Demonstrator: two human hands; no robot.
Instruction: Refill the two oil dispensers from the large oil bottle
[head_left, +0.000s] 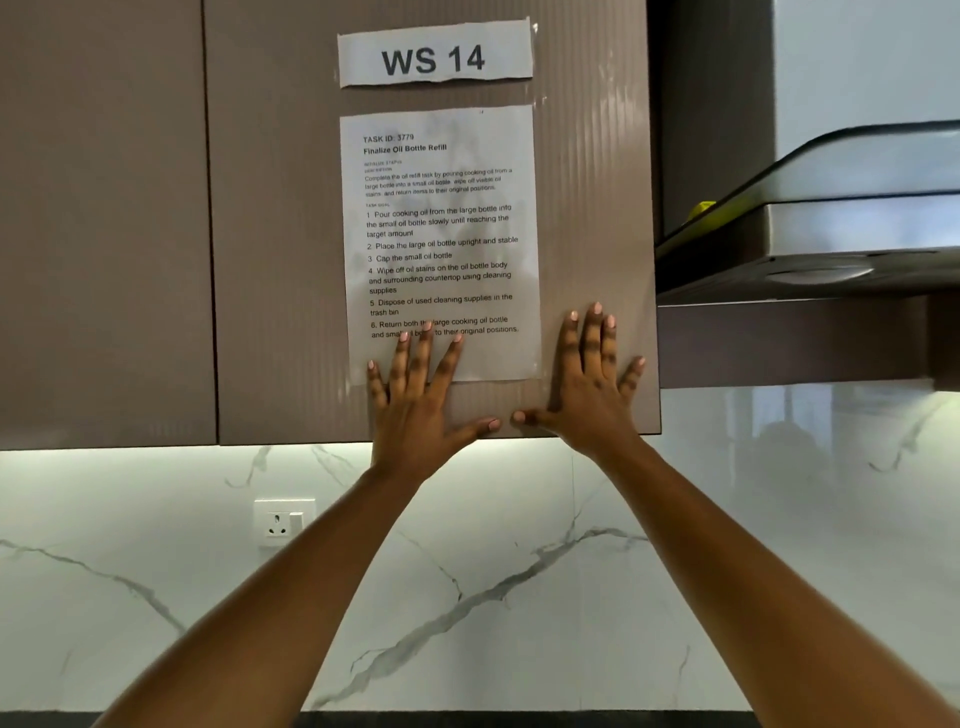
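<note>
Two bare forearms reach up from the lower corners of the head view, the left forearm (270, 597) and the right forearm (769, 582) converging toward a wall cupboard.

At their ends, the left hand (415, 410) lies flat against the ribbed brown cupboard door (280, 234). Its fingers are straight and spread, gripping nothing, and its fingertips overlap the bottom of a white printed instruction sheet (441, 234) taped to the door. The right hand (587, 395) is also flat and splayed with nothing held. It presses on the bare door just right of the sheet, close to the door's lower right corner. The two thumbs point toward each other along the door's bottom edge, their tips close but apart.

The sheet is headed "Finalize Oil Bottle Refill" and lists six numbered steps; the left fingers cover part of the last one. Above it is a smaller white paper label (435, 54) reading "WS 14".

A second brown cupboard door (104, 223) adjoins on the left. To the right hangs a steel and glass range hood (831, 234), with a small yellow-green object (701, 212) just behind its glass edge; what it is cannot be told.

Below the cupboards runs a white marble backsplash with grey veins (519, 571), lit from under the cupboards. It carries a white wall socket (284, 521) left of the left forearm. A dark strip (519, 721) crosses the very bottom.

Where the large oil bottle and the two oil dispensers stand cannot be told from this view.
</note>
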